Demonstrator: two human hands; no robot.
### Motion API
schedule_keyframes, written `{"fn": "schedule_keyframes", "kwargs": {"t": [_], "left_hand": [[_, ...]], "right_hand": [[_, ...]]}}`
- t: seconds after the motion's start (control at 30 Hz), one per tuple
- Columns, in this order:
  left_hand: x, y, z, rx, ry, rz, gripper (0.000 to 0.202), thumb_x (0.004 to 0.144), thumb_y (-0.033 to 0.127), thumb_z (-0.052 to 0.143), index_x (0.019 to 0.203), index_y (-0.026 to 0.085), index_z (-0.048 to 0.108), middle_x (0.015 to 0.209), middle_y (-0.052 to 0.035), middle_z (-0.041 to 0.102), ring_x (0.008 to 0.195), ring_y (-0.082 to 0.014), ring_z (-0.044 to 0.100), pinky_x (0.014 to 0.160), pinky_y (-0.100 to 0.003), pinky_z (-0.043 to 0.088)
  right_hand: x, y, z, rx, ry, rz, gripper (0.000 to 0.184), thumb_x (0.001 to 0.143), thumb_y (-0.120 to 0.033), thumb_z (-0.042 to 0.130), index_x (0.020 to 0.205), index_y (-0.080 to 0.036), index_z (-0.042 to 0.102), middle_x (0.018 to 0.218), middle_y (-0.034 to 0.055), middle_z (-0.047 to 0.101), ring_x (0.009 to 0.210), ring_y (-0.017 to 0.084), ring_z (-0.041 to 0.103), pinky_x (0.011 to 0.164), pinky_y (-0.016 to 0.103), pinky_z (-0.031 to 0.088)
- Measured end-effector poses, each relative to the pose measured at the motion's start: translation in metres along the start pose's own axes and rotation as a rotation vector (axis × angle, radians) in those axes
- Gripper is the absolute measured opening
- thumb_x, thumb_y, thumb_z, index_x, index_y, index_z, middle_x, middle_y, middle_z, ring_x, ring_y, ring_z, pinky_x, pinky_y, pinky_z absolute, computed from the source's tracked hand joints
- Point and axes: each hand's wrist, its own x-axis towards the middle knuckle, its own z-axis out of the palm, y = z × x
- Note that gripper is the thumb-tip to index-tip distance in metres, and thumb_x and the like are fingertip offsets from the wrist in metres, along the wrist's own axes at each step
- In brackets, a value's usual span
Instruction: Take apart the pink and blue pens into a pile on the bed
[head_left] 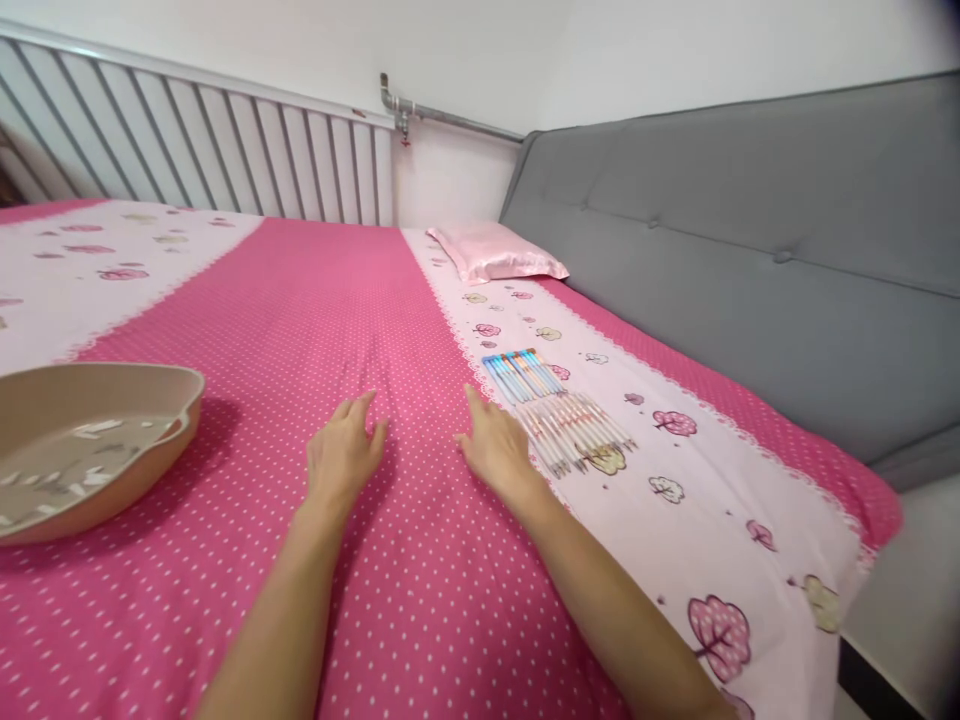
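Note:
My left hand (341,455) lies flat on the pink dotted bedsheet (300,320), fingers stretched forward, holding nothing. My right hand (496,445) rests palm down a little to its right, fingers extended, its outer edge close beside a row of several pens (555,405). The pens lie side by side on the pale printed band of the sheet, blue caps pointing away from me. Neither hand grips anything.
A beige shallow basin (161,440) with small white scraps inside sits on the bed at the left. A pink satin pillow (495,252) lies at the far end. A grey padded headboard (750,260) runs along the right; a white slatted radiator panel (225,150) stands behind.

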Motion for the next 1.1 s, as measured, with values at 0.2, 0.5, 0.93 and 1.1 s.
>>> {"fn": "schedule_keyframes", "kwargs": {"t": [0.2,0.5,0.93,1.1], "left_hand": [[-0.002,0.000,0.001,-0.026,0.005,0.014,0.047,0.085,0.035,0.035,0.126,0.016,0.046,0.117,-0.0108,0.057,0.076,-0.0202,0.062,0.061,-0.032,0.046],[-0.009,-0.003,0.003,-0.042,-0.001,0.023,0.045,0.086,0.035,0.034,0.122,0.015,0.051,0.118,-0.0108,0.056,0.076,-0.0199,0.062,0.063,-0.034,0.047],[-0.030,-0.005,0.020,-0.238,-0.003,0.066,0.039,0.085,0.036,0.040,0.114,0.017,0.058,0.120,-0.0096,0.055,0.072,-0.0176,0.062,0.068,-0.033,0.047],[-0.028,-0.001,0.015,-0.718,-0.007,-0.102,0.046,0.079,0.046,0.051,0.111,0.014,0.059,0.099,-0.0106,0.063,0.072,-0.0175,0.060,0.072,-0.033,0.048]], "right_hand": [[-0.008,0.067,0.000,-0.196,-0.082,0.384,0.058,0.077,-0.035,0.054,0.128,-0.011,0.042,0.120,0.0173,0.053,0.111,0.031,0.047,0.089,0.043,0.037],[0.003,0.092,0.015,-0.138,-0.152,0.552,0.059,0.075,-0.037,0.049,0.122,-0.002,0.044,0.126,0.0239,0.044,0.120,0.033,0.037,0.094,0.044,0.033],[0.009,0.078,-0.009,-0.055,-0.206,0.489,0.039,0.076,-0.014,0.049,0.114,-0.006,0.047,0.108,0.0232,0.058,0.101,0.031,0.056,0.079,0.041,0.043],[0.011,0.016,-0.030,0.970,-0.387,0.164,0.025,0.079,-0.028,0.054,0.102,-0.019,0.051,0.069,0.0010,0.060,0.059,0.014,0.058,0.050,0.025,0.045]]}}
